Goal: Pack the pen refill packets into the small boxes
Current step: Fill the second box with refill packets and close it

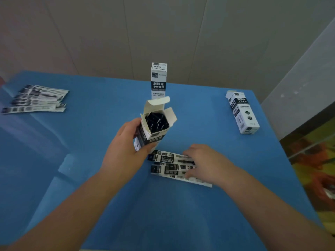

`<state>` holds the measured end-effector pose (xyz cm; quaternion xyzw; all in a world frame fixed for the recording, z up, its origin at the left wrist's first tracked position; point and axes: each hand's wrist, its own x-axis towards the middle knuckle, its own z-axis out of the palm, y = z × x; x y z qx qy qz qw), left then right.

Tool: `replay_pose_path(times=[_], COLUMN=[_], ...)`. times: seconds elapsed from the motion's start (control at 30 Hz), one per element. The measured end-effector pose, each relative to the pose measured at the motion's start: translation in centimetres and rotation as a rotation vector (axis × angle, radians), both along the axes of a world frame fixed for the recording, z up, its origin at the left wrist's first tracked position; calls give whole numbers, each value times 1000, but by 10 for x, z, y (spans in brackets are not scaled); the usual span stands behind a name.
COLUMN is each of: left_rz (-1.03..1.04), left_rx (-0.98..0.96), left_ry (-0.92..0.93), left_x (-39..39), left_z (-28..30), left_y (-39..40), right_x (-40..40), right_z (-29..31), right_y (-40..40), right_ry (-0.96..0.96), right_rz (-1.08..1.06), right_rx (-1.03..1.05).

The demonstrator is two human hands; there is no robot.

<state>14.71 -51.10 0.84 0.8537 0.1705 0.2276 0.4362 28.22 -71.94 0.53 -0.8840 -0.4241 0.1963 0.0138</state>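
The left hand (125, 151) grips an open box (154, 127), flaps up, dark refills inside. The right hand (204, 163) rests with fingers spread on loose packets (170, 164) on the blue counter (181, 214). One closed box (159, 80) stands upright behind; another box (242, 113) lies right.

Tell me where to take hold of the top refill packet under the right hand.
Probably its free left end: the top packet lies flat on the pile, and the right hand covers its other end. Come from above, pinching across its narrow width.
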Motion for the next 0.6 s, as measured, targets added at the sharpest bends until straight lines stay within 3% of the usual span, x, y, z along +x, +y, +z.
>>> replay_pose_path(times=[0.33,0.6], left_rz=[16,28], left_rx=[6,-2], left_ry=[-2,8], left_x=[-4,-8], left_z=[2,4], left_y=[0,-2], right_x=[5,10], right_z=[5,10], right_y=[10,10], right_ry=[-229,-216], right_rz=[20,-87], right_rx=[35,116])
